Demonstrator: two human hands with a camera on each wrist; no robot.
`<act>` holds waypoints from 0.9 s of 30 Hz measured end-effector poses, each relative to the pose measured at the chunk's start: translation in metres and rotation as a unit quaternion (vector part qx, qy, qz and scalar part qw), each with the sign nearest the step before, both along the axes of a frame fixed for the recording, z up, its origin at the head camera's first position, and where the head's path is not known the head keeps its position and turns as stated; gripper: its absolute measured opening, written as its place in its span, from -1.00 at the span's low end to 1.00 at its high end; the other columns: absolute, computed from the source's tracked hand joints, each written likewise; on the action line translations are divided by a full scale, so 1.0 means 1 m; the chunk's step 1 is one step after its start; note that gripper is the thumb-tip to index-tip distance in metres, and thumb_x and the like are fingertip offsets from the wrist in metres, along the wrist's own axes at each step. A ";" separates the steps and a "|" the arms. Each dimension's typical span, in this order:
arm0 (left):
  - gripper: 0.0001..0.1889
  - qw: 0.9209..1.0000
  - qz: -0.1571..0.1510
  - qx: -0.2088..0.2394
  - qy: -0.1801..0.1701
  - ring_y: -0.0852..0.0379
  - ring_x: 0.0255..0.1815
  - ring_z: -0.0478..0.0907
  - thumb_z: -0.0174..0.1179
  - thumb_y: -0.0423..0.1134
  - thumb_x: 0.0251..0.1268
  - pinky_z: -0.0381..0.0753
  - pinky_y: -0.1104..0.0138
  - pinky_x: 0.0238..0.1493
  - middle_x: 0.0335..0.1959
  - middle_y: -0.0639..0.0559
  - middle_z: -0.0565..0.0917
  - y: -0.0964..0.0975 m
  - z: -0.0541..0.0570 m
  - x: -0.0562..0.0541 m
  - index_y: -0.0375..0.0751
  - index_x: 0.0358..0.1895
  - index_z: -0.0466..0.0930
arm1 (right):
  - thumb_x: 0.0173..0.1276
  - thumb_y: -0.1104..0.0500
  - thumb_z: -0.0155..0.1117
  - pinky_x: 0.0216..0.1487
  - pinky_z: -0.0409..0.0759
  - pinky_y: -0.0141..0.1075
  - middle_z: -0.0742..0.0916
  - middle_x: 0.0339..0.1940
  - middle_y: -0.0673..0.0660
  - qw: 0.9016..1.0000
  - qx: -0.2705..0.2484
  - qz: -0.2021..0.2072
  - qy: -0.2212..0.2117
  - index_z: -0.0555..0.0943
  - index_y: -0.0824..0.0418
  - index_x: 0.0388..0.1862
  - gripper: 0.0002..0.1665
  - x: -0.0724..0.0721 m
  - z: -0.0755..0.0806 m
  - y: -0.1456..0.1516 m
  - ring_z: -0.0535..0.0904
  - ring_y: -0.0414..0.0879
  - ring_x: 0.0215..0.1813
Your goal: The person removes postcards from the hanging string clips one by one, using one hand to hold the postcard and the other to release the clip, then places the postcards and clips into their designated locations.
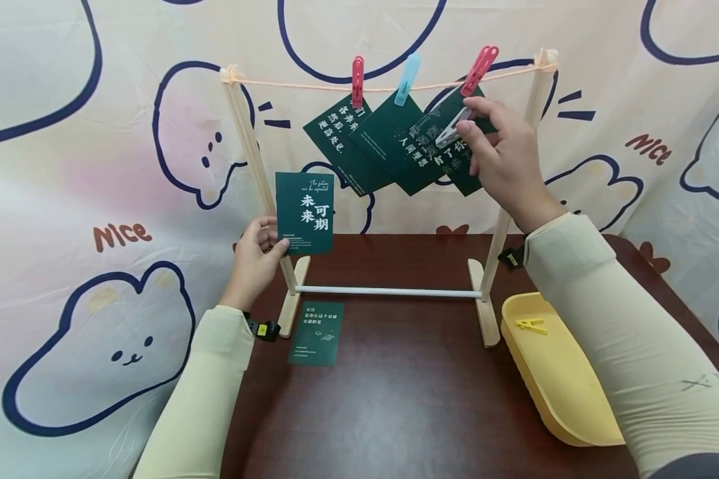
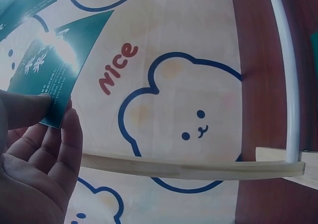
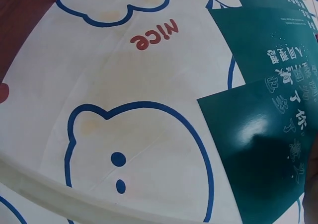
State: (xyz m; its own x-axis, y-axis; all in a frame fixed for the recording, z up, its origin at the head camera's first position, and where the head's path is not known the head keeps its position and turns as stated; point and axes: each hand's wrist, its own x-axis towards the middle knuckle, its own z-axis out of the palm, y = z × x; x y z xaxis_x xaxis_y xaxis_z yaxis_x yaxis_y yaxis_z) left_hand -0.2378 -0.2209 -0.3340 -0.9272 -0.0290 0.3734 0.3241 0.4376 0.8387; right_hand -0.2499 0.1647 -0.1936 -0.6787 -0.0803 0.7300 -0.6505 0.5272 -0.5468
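A: What are the hands doing?
B: The left hand pinches a green card by its lower left corner; the right hand pinches a white peg; the two are well apart.
A: Where is that card?
B: Upright in the air, in front of the left post of the wooden stand; the white peg is up on the right, before the rightmost hanging card; whether they touch, I can't tell.
A: And on the string?
B: Three cards, tilted and overlapping; a red peg, a blue peg and a second red peg hold them, left to right.
A: The table?
B: Another card lies flat near the stand's left foot; a yellow basin sits right, a yellow peg inside.
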 end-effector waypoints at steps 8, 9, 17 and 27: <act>-0.57 1.000 0.006 -0.024 0.005 0.03 -0.22 0.58 0.18 -0.40 0.38 0.59 0.40 -0.20 -0.19 -0.14 0.65 -0.002 -0.009 0.005 -0.25 0.25 0.32 | 0.48 0.01 0.13 -0.48 0.48 -0.43 0.57 0.01 -0.01 1.000 -0.007 -0.015 -0.014 0.47 0.01 0.35 -0.52 0.003 -0.007 0.009 0.48 -0.14 -0.59; -0.57 1.000 0.006 -0.024 0.005 0.04 -0.21 0.58 0.18 -0.40 0.38 0.59 0.40 -0.19 -0.19 -0.14 0.65 -0.003 -0.010 0.006 -0.25 0.25 0.32 | 0.48 0.00 0.13 -0.47 0.49 -0.43 0.57 0.02 -0.01 1.000 -0.009 -0.017 -0.016 0.47 0.00 0.35 -0.52 0.005 -0.008 0.010 0.48 -0.13 -0.58; -0.58 1.000 0.011 -0.015 0.000 0.02 -0.15 0.55 0.16 -0.39 0.39 0.58 0.40 -0.15 -0.09 -0.15 0.62 -0.006 -0.017 0.008 -0.26 0.26 0.32 | 0.48 0.00 0.14 -0.45 0.50 -0.47 0.56 -0.01 0.00 0.999 -0.020 -0.031 -0.021 0.47 -0.01 0.36 -0.51 0.009 -0.018 0.022 0.48 -0.14 -0.59; -0.58 1.000 0.011 -0.018 0.008 0.03 -0.20 0.55 0.17 -0.43 0.37 0.54 0.48 -0.25 -0.09 -0.14 0.59 -0.010 -0.028 0.011 -0.27 0.24 0.33 | 0.48 -0.02 0.14 -0.44 0.50 -0.45 0.56 -0.03 -0.01 0.999 -0.024 -0.034 -0.017 0.47 -0.01 0.35 -0.51 0.014 -0.028 0.030 0.49 -0.11 -0.59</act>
